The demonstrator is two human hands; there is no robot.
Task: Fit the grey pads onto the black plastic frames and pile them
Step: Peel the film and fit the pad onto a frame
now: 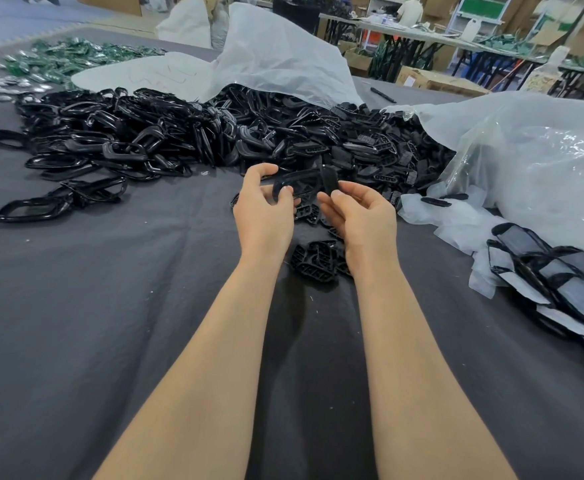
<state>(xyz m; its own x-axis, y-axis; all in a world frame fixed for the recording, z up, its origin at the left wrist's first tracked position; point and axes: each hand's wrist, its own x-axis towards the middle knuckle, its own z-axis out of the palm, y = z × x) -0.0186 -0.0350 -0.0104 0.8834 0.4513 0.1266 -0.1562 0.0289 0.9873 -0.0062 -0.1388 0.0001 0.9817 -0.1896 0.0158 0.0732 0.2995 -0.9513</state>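
Observation:
My left hand (262, 209) grips a glossy black plastic frame (297, 183) by its left end, held above the table. My right hand (359, 216) pinches a small dark pad (328, 180) upright at the frame's right end. Whether the pad sits in the frame I cannot tell. A big heap of loose black frames (117, 147) lies at the back left. Beside it spreads a heap of dark ribbed pads (359, 143). At the right edge lies a pile of frames with grey pads fitted (553, 285).
A dark grey cloth (110, 323) covers the table. Several loose ribbed pads (318, 261) lie under my wrists. Clear plastic bags (532, 157) billow at the right and back. Green parts (65, 60) lie far left. A person works at a bench far behind.

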